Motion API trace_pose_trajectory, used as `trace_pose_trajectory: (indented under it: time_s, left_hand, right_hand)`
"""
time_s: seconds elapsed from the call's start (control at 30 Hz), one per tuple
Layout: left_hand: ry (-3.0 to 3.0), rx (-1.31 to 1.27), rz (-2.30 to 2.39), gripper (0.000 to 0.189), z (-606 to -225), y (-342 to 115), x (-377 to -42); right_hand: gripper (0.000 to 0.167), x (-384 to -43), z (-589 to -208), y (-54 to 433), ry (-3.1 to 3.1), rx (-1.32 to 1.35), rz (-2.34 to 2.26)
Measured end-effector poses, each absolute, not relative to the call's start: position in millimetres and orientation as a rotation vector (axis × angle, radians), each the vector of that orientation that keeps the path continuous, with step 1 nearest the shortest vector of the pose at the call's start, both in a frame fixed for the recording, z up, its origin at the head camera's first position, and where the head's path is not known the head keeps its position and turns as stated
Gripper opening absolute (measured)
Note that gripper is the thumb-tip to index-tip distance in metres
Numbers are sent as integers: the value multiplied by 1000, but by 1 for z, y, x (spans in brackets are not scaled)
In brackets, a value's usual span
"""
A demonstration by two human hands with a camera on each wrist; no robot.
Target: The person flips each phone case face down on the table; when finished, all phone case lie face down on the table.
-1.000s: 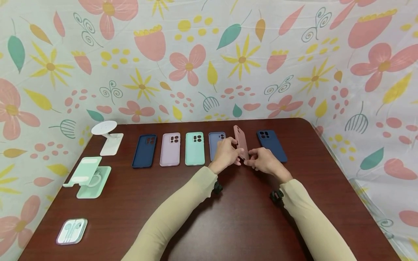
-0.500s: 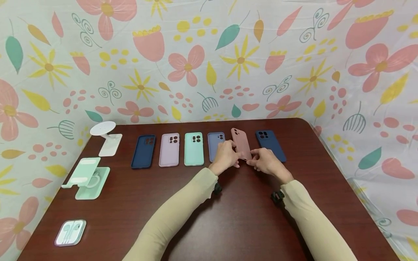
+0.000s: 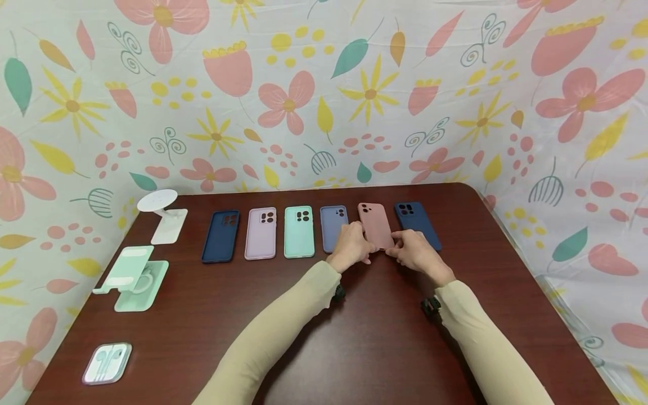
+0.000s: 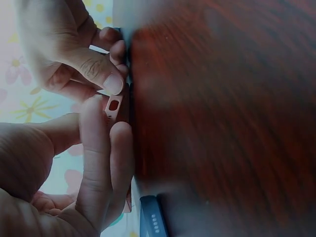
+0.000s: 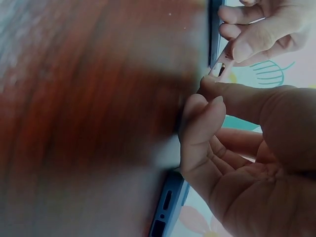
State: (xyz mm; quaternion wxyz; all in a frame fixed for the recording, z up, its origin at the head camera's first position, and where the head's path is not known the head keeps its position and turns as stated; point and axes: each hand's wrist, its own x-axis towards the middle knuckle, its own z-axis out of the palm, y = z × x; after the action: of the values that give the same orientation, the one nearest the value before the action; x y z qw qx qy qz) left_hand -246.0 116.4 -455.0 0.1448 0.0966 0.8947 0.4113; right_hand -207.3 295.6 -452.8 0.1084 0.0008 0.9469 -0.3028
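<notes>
A pink phone case (image 3: 376, 225) lies back up near the tabletop, between a lavender-blue phone case (image 3: 334, 228) and a dark blue phone case (image 3: 418, 224). My left hand (image 3: 351, 246) pinches its near left corner, partly covering the lavender-blue case. At the near right corner, my right hand (image 3: 416, 250) holds the same case between thumb and fingers. In the left wrist view, the pink case's bottom edge with a port cutout (image 4: 114, 105) shows between both hands' fingertips. The right wrist view shows that edge close over the table, with the rest hidden by fingers.
To the left in the row lie mint (image 3: 299, 232), pale lilac (image 3: 261, 233) and navy (image 3: 220, 236) phone cases. Along the left side stand a white stand (image 3: 169, 225), a mint folding stand (image 3: 134, 278) and boxed earphones (image 3: 107, 363). A patterned cloth (image 3: 288, 152) hangs behind the table.
The pink phone case has tipped down from a steep, nearly upright tilt to almost flat on the table. Both hands have kept hold at its near end and shifted slightly.
</notes>
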Motion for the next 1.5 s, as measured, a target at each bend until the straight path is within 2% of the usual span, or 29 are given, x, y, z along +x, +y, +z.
trace_pose_trajectory:
  time_s: [0.07,0.47,0.7,0.77,0.87,0.93,1.03,1.07,1.13,1.27,1.5]
  left_hand:
    - [2593,287,1143,17,-450,117,-244]
    - [2609,278,914,20,-508,139,-286]
    - [2621,267,902,19,-502,140,-279]
    - [2637,262,909,30,-497,139,-273]
    - [2615,254,997,65,-474,129,-257]
    - [2594,266,1072,79,-459,121,-248]
    - [2538,276,1141,77,-432,105,-235]
    - [2540,282,1142,73,-430,100,-234]
    - [2558,285,1105,67,-425,90,-234]
    - [2576,282,1057,69,-423,67,-239]
    - [2604,306,1017,82,-477,30,-284]
  right_hand:
    - [58,-208,-453,296,2802,5,-867]
    - [56,-208,-454,297,2857,8,-788]
    - [58,-206,-452,296,2860,28,-735]
    - [58,-204,-450,294,2864,22,-724]
    - [55,-205,-457,296,2906,-31,-755]
    - [57,-203,-453,292,2940,-56,-784]
    - [64,-202,-450,283,2967,-89,-849]
    - [65,-197,-438,272,2959,-71,-844]
    - [68,-197,-438,265,2940,-84,-884]
    - [68,-199,-439,249,2883,-90,-944]
    - [71,-204,-444,228,2804,-96,-1016]
